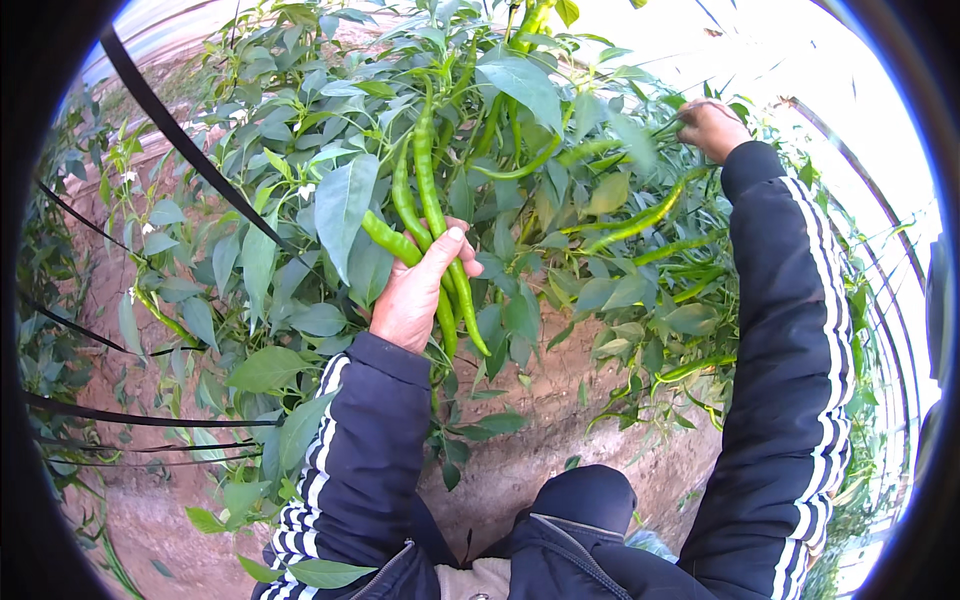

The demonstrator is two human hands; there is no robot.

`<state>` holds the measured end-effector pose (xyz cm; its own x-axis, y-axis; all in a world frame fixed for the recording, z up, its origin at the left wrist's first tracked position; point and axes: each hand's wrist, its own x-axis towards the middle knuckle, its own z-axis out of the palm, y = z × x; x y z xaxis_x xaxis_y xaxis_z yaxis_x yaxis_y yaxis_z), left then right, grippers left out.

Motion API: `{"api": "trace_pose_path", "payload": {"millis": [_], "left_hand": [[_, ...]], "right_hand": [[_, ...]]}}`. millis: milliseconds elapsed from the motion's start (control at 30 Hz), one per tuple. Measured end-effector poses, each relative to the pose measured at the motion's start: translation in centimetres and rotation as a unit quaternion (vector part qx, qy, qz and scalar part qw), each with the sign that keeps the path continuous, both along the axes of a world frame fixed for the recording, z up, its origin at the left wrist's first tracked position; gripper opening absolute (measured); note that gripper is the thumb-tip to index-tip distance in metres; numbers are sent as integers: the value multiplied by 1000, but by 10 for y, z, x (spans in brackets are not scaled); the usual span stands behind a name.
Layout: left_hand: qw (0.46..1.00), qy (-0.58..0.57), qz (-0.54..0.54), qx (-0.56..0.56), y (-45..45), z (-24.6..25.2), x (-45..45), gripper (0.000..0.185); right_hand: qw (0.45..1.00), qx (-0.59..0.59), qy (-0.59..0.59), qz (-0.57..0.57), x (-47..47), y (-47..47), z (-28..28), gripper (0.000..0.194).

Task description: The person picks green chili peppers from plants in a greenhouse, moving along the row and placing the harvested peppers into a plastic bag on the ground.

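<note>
My left hand (424,285) is closed around several long green chili peppers (425,165), thumb on top, amid the leaves of a pepper plant. Their tips stick out below the fingers. Reaching to the upper right, my right hand (712,129) has its fingers curled among leaves and stems near the top of the foliage; whether it grips a stem cannot be told. Below it, long light-green peppers (649,217) hang on the plant. More peppers (525,169) hang at the top middle.
Black straps (187,150) cross the left side, with more (150,420) lower down. Bare soil (517,442) shows beneath the plants. White flowers (306,190) dot the foliage. Curved greenhouse ribs (874,187) stand at the right. My bent knee (585,495) is at the bottom.
</note>
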<state>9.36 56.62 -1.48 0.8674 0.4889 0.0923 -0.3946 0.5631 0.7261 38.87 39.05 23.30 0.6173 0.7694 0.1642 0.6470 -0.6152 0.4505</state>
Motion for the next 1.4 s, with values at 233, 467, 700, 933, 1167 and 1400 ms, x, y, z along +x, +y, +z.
{"api": "trace_pose_path", "payload": {"millis": [233,467,700,933,1167,1400], "left_hand": [[1000,1,23,-18,-5,3,3,21],[1000,-2,28,-4,-4,2,2,22],[999,-9,39,-26,-6,4,1,18],[999,-27,-2,26,-15,6,5,21],[989,-114,-96,5,-57,27,20,25],[990,-84,-98,65,-69,29,23,28]], "right_hand": [[974,28,-222,-22,15,-14,-1,24],[944,218,-245,-42,34,-24,51,21],[959,139,-54,239,-35,-11,1,31],[910,228,-41,343,-132,12,-12,32],[896,193,-14,399,-152,30,-28,33],[918,224,-67,320,-152,20,-24,54]]}}
